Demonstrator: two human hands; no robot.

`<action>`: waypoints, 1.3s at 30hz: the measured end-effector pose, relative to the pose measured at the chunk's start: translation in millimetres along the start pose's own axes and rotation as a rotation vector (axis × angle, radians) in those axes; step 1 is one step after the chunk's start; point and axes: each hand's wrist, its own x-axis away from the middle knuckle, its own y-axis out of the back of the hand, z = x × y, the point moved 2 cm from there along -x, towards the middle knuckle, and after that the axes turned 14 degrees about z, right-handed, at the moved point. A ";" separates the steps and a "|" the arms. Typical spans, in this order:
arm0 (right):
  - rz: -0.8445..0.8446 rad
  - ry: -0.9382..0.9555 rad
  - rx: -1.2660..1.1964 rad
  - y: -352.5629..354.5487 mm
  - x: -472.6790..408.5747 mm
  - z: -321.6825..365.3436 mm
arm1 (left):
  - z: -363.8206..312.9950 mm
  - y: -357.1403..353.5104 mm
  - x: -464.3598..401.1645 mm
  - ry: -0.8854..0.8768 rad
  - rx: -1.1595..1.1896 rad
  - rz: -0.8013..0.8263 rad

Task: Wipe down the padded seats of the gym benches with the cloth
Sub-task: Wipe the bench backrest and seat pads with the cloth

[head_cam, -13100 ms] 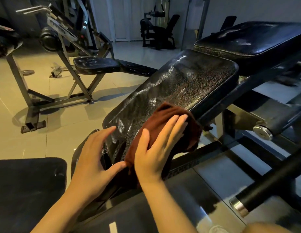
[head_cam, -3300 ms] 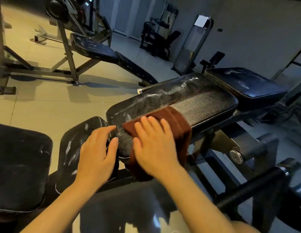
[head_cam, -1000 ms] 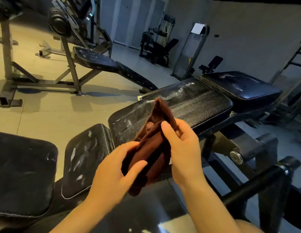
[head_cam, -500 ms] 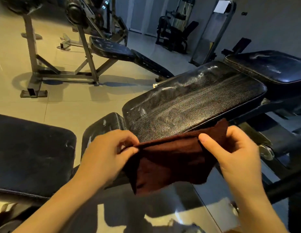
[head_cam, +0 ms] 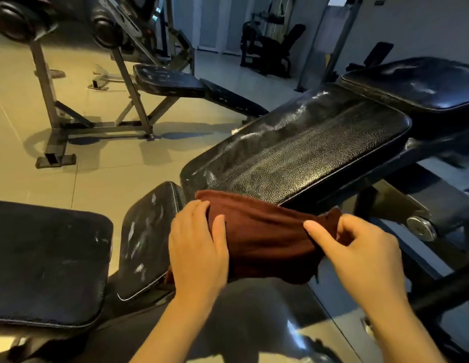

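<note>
At the near edge of the long black textured-vinyl bench pad [head_cam: 301, 158], a dark brown cloth [head_cam: 265, 239] is hanging stretched between two hands. The left hand [head_cam: 199, 247] is lying on the cloth's left end with fingers nearly straight, its thumb curling over the fabric and holding it. The right hand [head_cam: 359, 247] is pinching the cloth's right end between thumb and bent fingers. A small black padded seat [head_cam: 144, 239] is sitting just left of the left hand.
</note>
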 end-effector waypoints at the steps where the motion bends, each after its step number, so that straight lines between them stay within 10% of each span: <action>1: 0.007 -0.005 -0.003 0.4 -0.9 -1.5 | -0.1 -3.8 6.3 0.004 -0.044 0.060; 15: -0.013 -0.139 -0.276 8.9 -23.8 -30.6 | -45.5 -11.2 -72.3 -0.255 -0.154 0.465; 26: 0.081 -0.071 -0.124 -13.4 -12.1 -13.1 | 12.0 11.6 -17.2 -0.218 -0.113 0.401; 39: -0.051 -0.164 -0.341 43.6 -46.4 -58.5 | -102.3 -34.8 -103.0 -0.375 -0.150 0.486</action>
